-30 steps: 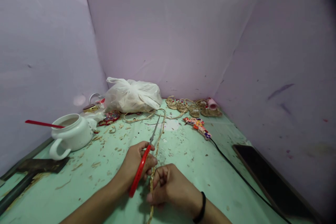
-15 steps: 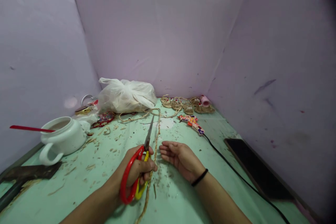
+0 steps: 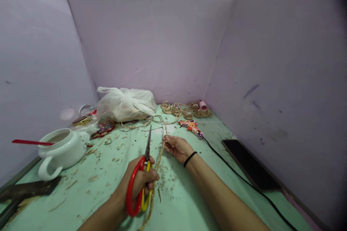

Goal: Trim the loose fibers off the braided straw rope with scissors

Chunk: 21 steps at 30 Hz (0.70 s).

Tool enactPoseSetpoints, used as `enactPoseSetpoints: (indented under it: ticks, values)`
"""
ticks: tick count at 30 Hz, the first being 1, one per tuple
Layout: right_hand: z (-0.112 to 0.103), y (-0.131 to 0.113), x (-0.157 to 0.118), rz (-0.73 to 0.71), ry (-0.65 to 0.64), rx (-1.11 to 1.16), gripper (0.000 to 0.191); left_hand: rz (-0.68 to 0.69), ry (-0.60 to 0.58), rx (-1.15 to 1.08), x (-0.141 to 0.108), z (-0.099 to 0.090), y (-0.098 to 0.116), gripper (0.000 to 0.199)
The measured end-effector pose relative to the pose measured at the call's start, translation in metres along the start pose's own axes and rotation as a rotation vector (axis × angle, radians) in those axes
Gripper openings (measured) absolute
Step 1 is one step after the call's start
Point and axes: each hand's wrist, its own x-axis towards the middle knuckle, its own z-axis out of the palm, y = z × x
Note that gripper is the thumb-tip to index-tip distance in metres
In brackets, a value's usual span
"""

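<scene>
Left fingers (image 3: pixel 149 176): curled round red-and-yellow scissors (image 3: pixel 147 155), braided cord (image 3: pixel 160 159) at the tips
Right fingers (image 3: pixel 170 140): nearly closed on the same cord, farther along
Desk (image 3: pixel 94 191): white pot (image 3: pixel 67 155) at left

Table's (image 3: pixel 181 204) got a pale green cover, dry scraps (image 3: pixel 93 178) all over its left half. On it: white pot (image 3: pixel 69 153), dark-headed tool (image 3: pixel 29 189) just in front, knotted plastic bag (image 3: pixel 126 106) at the back, far end of a braided cord (image 3: pixel 161 156) looping near it, coiled pieces (image 3: pixel 166 108), floral gadget (image 3: pixel 193 127) with a black cable (image 3: pixel 217 152), flat black slab (image 3: pixel 251 166) on the right
</scene>
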Motion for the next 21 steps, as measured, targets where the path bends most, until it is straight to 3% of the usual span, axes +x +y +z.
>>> enactPoseSetpoints:
  ticks: [6, 10, 15, 18, 21]
  values:
    - [-0.007, -0.001, 0.005, -0.096, 0.065, -0.041, 0.009, 0.045, 0.122, 0.034, 0.005, -0.006, -0.003, 0.036]
    - [-0.008, -0.003, 0.009, -0.211, 0.160, -0.074, 0.016, 0.055, 0.100, 0.123, 0.002, -0.004, 0.002, 0.030]
    - [-0.006, -0.002, 0.018, -0.370, 0.305, -0.167, 0.023, 0.160, 0.028, 0.350, -0.004, -0.004, 0.008, 0.020]
    - [-0.008, 0.002, 0.022, -0.387, 0.320, -0.215, 0.025, 0.207, 0.019, 0.442, -0.005, -0.003, 0.004, 0.018]
    - [-0.012, 0.003, 0.022, -0.383, 0.279, -0.230, 0.028, 0.164, 0.006, 0.387, -0.004, -0.001, 0.001, 0.020]
